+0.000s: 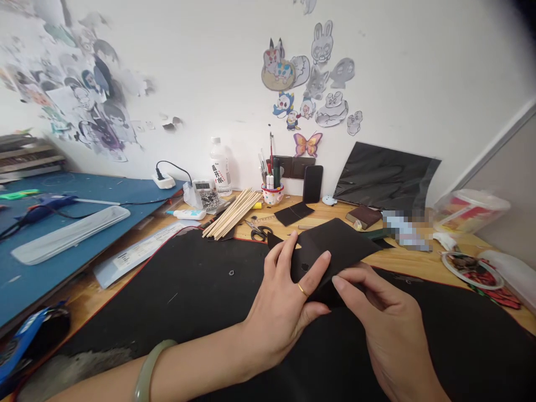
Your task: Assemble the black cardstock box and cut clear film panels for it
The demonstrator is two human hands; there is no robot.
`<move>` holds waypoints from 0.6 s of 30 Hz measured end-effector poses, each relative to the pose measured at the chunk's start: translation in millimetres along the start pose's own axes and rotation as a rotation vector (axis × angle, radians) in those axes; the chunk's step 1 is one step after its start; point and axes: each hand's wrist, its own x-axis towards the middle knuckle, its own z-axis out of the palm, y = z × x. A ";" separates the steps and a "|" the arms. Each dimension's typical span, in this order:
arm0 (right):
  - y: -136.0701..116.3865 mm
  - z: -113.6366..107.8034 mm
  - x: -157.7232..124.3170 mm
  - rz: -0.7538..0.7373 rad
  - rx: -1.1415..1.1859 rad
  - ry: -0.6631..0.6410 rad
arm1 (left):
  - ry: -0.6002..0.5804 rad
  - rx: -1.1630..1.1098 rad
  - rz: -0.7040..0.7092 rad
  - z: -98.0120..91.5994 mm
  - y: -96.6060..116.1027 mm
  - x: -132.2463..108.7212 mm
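My left hand (285, 296) and my right hand (377, 318) both hold a folded piece of black paper (335, 245) just above the black mat (188, 290). The left hand's fingers lie over the paper's left side, a ring on one finger and a pale green bangle (146, 368) on the wrist. The right hand pinches the paper's lower right edge with thumb and fingers. A small hole shows in the paper near the left fingers.
A bundle of wooden sticks (232, 215), scissors (259, 230), a pen cup (272, 192), a water bottle (220, 167), a phone (312, 184) and more black paper (295, 212) lie behind. A blue cutting mat (62, 245) sits left, with plastic tubs (469, 209) right.
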 end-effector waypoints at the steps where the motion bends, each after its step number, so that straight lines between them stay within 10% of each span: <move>1: 0.3 -0.2 0.0 0.001 -0.001 0.001 | -0.006 -0.004 0.002 0.2 -0.5 -0.1; 18: 5.8 -1.2 8.6 0.090 0.028 0.072 | -0.144 -0.428 -0.202 -1.5 -5.9 0.5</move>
